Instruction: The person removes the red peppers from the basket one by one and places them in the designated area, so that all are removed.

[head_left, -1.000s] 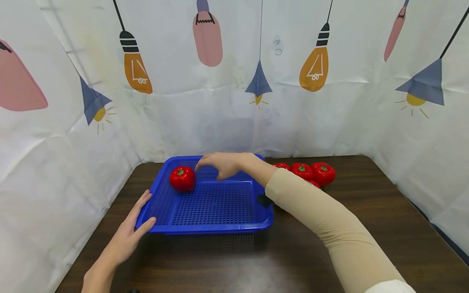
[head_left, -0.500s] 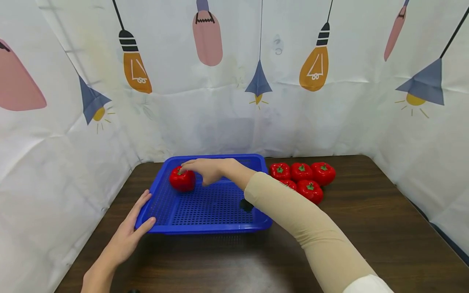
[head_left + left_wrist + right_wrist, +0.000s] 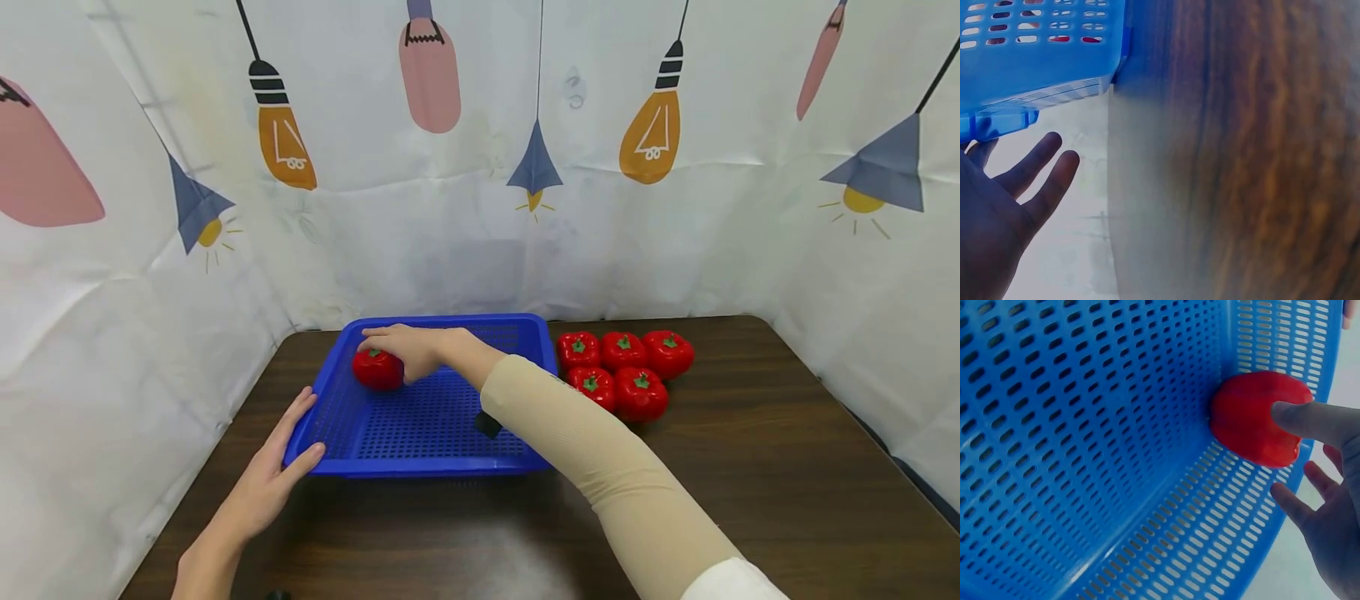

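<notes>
A blue perforated plastic basket [image 3: 442, 429] stands on the dark wooden table, with one red bell pepper [image 3: 377, 373] in its far left part. Over that pepper is my right hand [image 3: 416, 348], fingers bent across the back of it. In the right wrist view the thumb [image 3: 1313, 420] lies on the pepper's near side, and the other fingers spread beyond it by the basket wall. My left hand [image 3: 258, 487] rests at the basket's front left corner, thumb by the front rim. Its fingers [image 3: 1054, 187] are nearly straight along the outside in the left wrist view.
Several more red bell peppers [image 3: 641, 395] sit grouped on the table [image 3: 757, 433] just right of the basket. A white curtain [image 3: 450, 217] printed with lamps closes off the back and sides. A small dark object [image 3: 277, 595] shows at the bottom edge.
My right hand has moved left and down across the basket onto the pepper inside it. The peppers on the right have come fully into sight. The left hand stays at the corner.
</notes>
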A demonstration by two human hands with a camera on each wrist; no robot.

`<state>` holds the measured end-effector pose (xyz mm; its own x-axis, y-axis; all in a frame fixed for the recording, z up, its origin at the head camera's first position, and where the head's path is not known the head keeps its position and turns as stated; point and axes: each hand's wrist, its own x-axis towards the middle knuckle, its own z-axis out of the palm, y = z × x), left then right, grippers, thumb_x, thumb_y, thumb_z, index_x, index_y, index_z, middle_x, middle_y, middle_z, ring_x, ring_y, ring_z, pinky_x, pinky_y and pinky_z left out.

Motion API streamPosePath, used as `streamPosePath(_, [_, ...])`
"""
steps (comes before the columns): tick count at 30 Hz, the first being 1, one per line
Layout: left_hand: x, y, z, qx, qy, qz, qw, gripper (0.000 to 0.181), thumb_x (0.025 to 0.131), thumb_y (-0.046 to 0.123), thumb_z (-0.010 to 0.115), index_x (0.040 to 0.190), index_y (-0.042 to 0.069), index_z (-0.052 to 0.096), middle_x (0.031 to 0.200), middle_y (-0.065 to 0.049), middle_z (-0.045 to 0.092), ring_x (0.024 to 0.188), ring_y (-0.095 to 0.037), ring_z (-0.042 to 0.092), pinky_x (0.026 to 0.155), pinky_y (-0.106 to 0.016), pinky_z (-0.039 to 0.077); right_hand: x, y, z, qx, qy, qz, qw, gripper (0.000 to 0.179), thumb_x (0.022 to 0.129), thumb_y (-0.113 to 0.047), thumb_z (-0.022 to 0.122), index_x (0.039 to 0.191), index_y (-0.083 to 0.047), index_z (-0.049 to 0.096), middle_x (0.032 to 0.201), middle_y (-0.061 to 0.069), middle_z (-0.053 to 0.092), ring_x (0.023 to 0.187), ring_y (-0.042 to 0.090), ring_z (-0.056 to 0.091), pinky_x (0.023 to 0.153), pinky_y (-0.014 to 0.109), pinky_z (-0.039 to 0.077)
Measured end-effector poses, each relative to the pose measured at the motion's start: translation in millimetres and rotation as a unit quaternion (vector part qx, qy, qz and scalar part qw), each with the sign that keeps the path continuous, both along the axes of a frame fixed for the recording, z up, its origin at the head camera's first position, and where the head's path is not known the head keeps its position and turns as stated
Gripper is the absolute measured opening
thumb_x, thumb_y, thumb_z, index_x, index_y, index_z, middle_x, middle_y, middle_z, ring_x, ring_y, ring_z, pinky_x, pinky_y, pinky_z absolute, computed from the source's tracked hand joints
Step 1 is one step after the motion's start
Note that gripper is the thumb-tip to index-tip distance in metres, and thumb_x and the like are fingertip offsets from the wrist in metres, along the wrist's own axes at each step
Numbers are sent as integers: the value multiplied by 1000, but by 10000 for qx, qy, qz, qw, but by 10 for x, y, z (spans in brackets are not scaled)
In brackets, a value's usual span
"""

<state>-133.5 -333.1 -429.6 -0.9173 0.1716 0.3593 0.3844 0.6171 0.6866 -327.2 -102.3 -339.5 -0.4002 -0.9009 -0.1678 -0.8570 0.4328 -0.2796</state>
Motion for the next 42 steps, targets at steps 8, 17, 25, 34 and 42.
streamPosePath(8, [7, -10, 11, 29, 66, -9, 10000, 68, 103, 8, 58, 163, 16, 27, 170, -7, 17, 145, 6, 18, 104, -5, 18, -28, -109, -31, 70, -104, 35, 9999, 85, 91, 3, 70, 163, -20, 30, 171, 0, 12, 155, 16, 12, 116, 26, 26])
streamPosePath(17, [-2, -6, 24, -57, 16, 45, 10000, 68, 104, 10, 59, 163, 17, 27, 170, -5, 17, 146, 4, 17, 104, -5, 17, -66, -96, -53, 41, 182, -159, 9997, 72, 95, -6, 69, 159, -19, 39, 156, 1, 42, 139, 19, 35, 98, 27, 43])
streamPosePath(25, [12, -6, 0, -34, 56, 62, 10000, 69, 103, 9, 60, 163, 16, 28, 169, -9, 18, 147, 0, 19, 104, -5, 18, -48, -69, -58, 261, 775, -214, 9964, 66, 97, -14, 67, 158, -18, 42, 154, 5, 41, 137, 22, 36, 93, 27, 44])
streamPosePath(34, [15, 0, -14, -2, 43, 58, 10000, 67, 104, 9, 58, 163, 16, 27, 170, -3, 17, 145, 6, 18, 104, -5, 18, -37, -81, -132, 119, 530, -322, 9980, 59, 99, -25, 71, 151, -25, 46, 159, 6, 31, 142, 23, 29, 97, 31, 47])
streamPosePath(42, [18, 20, -12, -11, -15, 76, 10000, 67, 105, 12, 57, 164, 18, 26, 170, -6, 16, 146, 4, 18, 104, -5, 18, -59, -104, -160, 215, 941, -333, 9948, 48, 101, -26, 68, 145, -31, 49, 149, 3, 43, 134, 20, 36, 98, 31, 45])
